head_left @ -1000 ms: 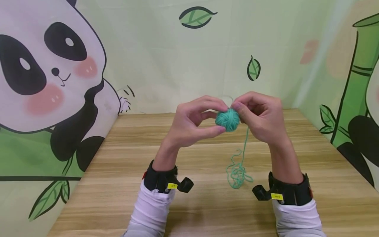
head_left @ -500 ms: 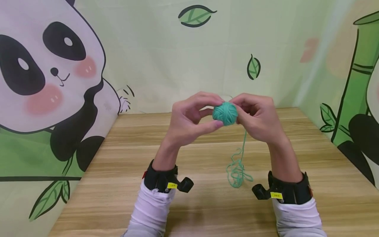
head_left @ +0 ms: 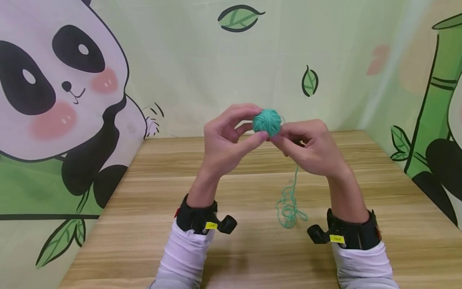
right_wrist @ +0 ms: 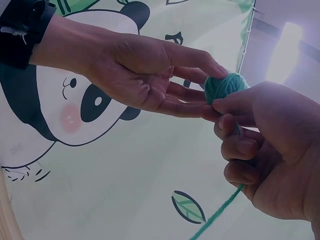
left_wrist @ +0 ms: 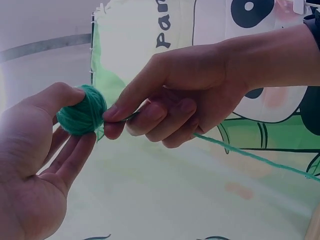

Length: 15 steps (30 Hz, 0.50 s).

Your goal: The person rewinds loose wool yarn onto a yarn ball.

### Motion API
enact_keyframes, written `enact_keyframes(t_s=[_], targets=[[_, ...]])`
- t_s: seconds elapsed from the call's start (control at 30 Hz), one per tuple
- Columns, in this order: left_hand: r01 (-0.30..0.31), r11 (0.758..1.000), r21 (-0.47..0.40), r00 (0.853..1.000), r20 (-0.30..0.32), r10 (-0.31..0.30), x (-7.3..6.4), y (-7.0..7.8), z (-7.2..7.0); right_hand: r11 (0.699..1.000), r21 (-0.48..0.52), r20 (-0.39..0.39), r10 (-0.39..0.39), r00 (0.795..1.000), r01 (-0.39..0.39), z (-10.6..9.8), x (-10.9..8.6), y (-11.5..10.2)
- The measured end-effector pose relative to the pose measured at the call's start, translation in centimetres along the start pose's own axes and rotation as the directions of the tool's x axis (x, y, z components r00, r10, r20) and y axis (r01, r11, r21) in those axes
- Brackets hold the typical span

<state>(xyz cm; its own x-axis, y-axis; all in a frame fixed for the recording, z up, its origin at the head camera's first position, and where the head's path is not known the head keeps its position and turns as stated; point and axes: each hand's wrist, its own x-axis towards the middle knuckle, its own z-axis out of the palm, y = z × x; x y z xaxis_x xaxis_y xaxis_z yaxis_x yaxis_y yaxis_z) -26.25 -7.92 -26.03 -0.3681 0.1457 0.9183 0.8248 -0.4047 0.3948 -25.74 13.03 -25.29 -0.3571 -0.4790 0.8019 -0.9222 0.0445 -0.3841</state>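
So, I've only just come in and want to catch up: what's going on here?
A person's left hand holds a ball of teal yarn up above the wood-grain table. Close beside it, the right hand pinches the yarn strand coming off the ball. Below, the strand runs down to a loose tangle lying unwound on the table.

A pale green backdrop [head_left: 198, 72], printed with a large panda [head_left: 47, 80] at left, outlined leaves [head_left: 236, 20] in the middle and a bamboo stalk [head_left: 443, 56] at right, stands behind and beside a wood-grain tabletop [head_left: 137, 241]. Beyond its edge, the right wrist view shows a bright white light [right_wrist: 286, 52] glowing
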Motion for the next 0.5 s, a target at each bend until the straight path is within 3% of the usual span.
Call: enact_keyframes(t_s=[0.3, 0.5], targets=[[-0.016, 0.995, 0.097, 1.000, -0.018, 0.018, 0.2, 0.0, 0.0, 1.000, 0.000, 0.043, -0.028, 0.999, 0.028, -0.1, 0.1, -0.3], [-0.021, 0.984, 0.175, 1.000, -0.017, 0.025, 0.5, 1.4, 0.7, 0.999, -0.015, 0.051, -0.037, 0.998, 0.038, -0.2, 0.0, -0.5]])
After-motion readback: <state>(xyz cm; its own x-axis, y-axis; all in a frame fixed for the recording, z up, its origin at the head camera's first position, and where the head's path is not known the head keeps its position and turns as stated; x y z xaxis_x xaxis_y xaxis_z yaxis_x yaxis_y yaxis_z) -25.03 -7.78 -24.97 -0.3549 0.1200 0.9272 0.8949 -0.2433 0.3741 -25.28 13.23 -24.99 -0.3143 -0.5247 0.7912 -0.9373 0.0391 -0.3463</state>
